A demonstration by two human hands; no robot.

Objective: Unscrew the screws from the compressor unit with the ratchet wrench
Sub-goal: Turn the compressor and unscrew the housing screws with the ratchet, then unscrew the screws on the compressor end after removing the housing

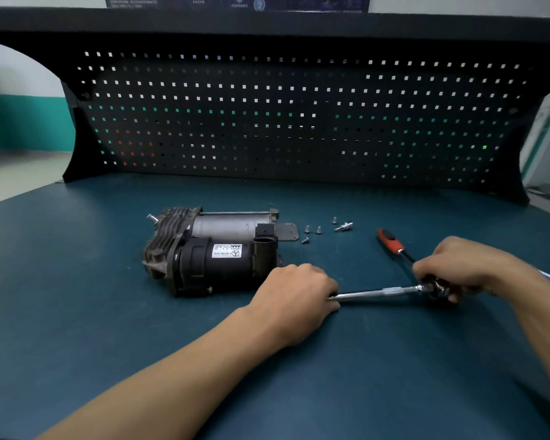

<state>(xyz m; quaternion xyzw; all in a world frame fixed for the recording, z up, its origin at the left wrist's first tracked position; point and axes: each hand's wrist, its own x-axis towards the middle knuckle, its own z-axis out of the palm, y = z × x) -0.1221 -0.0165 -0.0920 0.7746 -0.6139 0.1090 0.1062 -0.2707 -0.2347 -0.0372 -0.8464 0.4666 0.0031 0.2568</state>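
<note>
Left hand [296, 293] grips a silver extension bar [378, 293] beside the black, grey-finned compressor unit [216, 258]; right hand [467, 265] clasps the red-handled ratchet wrench [391, 241] at its head.

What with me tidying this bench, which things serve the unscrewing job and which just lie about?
In the job: compressor unit; ratchet wrench, held by left hand and right hand.
Lying about: four loose screws; small metal bit beside them.

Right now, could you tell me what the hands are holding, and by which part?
The ratchet wrench: the left hand grips the tip of its extension bar, the right hand the head.
</note>
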